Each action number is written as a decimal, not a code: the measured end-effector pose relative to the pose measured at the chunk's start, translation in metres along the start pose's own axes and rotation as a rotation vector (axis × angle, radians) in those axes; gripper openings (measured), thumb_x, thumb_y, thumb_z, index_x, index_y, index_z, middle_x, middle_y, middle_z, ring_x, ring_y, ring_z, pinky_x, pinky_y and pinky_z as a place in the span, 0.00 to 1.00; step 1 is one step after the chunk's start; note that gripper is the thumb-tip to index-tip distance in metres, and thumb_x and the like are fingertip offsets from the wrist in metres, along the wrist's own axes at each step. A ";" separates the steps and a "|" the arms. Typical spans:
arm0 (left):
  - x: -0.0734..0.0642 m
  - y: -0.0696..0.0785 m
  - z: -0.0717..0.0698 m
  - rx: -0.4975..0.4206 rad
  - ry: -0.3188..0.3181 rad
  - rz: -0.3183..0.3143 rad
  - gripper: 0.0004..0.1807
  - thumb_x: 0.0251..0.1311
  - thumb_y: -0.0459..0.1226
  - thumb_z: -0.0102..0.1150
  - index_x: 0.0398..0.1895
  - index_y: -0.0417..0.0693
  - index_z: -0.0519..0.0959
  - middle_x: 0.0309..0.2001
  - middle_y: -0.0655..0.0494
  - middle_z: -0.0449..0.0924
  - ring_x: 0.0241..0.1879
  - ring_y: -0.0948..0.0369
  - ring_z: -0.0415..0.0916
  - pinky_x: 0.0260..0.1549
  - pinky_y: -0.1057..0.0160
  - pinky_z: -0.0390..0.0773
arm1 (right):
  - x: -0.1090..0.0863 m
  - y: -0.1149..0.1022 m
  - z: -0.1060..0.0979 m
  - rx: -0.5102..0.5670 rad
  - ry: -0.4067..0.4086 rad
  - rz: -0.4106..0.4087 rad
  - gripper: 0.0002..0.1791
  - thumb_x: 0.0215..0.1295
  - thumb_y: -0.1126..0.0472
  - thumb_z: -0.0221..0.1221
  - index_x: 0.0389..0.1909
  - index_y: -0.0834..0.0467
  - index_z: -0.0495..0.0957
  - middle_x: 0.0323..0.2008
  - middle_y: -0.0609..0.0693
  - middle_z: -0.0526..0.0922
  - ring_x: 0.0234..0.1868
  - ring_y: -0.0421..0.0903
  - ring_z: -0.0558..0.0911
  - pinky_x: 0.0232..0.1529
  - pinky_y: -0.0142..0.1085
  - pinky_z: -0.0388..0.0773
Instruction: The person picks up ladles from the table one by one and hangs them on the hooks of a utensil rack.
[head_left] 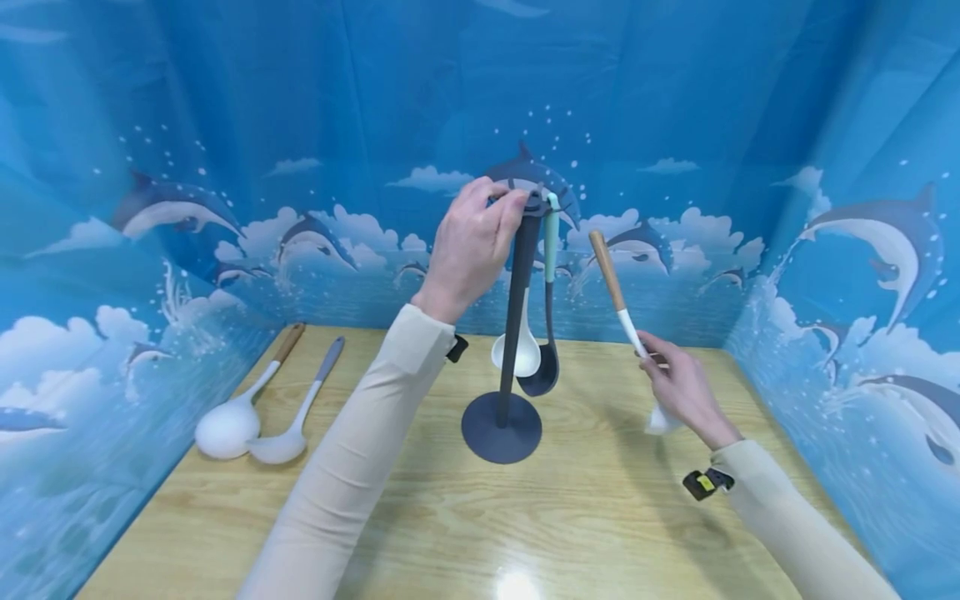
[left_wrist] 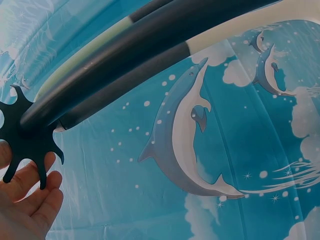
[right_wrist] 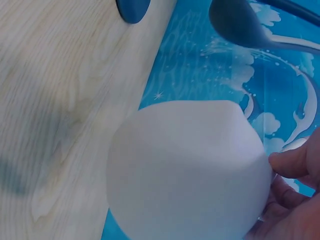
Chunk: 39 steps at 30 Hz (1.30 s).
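My left hand [head_left: 471, 242] grips the hooked top of a dark utensil stand [head_left: 517, 300], its fingertips behind the hooks [left_wrist: 37, 170] in the left wrist view. Two utensils hang from this rack: a black ladle [head_left: 551, 371] with a mint-green handle, and a white ladle [head_left: 527, 357] whose dark handle shows in the left wrist view. To the right of the stand, my right hand [head_left: 682, 383] holds a white spatula [head_left: 630, 329] by its shaft, the wooden handle pointing up. Its broad white head [right_wrist: 190, 170] hangs below the fingers, above the table.
On the left of the wooden table [head_left: 480, 517] lie a large white ladle [head_left: 227, 429] with a wooden handle and a pale ladle [head_left: 279, 447] with a grey handle. A blue dolphin-print curtain [head_left: 360, 100] encloses the back and both sides.
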<state>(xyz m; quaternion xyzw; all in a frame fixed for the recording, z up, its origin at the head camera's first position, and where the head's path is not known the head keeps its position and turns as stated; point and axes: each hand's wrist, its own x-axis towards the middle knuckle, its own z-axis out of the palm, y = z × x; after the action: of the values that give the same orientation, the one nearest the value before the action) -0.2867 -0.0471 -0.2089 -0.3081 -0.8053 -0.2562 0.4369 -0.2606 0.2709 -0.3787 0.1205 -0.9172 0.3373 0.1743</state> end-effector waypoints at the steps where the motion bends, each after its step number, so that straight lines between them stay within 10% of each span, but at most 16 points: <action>1: 0.000 0.000 0.000 0.002 0.001 0.000 0.23 0.77 0.43 0.40 0.45 0.44 0.86 0.47 0.48 0.81 0.52 0.54 0.74 0.56 0.58 0.74 | 0.000 -0.001 0.001 -0.001 0.003 -0.001 0.25 0.71 0.70 0.52 0.69 0.64 0.66 0.50 0.69 0.80 0.48 0.64 0.82 0.49 0.56 0.80; 31: -0.001 0.001 0.000 0.000 0.015 -0.003 0.22 0.77 0.42 0.40 0.44 0.44 0.86 0.45 0.48 0.81 0.49 0.54 0.74 0.52 0.57 0.75 | -0.003 -0.038 0.005 0.141 0.118 -0.179 0.24 0.70 0.68 0.56 0.67 0.57 0.71 0.49 0.61 0.82 0.45 0.57 0.85 0.45 0.49 0.83; 39: -0.001 0.001 0.000 0.008 0.011 -0.004 0.22 0.77 0.42 0.40 0.45 0.44 0.86 0.46 0.48 0.81 0.51 0.54 0.74 0.54 0.56 0.75 | -0.003 -0.050 0.004 0.201 0.149 -0.204 0.25 0.70 0.70 0.55 0.67 0.58 0.71 0.49 0.62 0.81 0.46 0.56 0.84 0.45 0.17 0.75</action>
<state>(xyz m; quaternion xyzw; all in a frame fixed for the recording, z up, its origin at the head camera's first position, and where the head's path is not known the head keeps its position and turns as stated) -0.2854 -0.0468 -0.2091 -0.3033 -0.8045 -0.2556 0.4421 -0.2416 0.2321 -0.3541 0.2046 -0.8463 0.4161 0.2623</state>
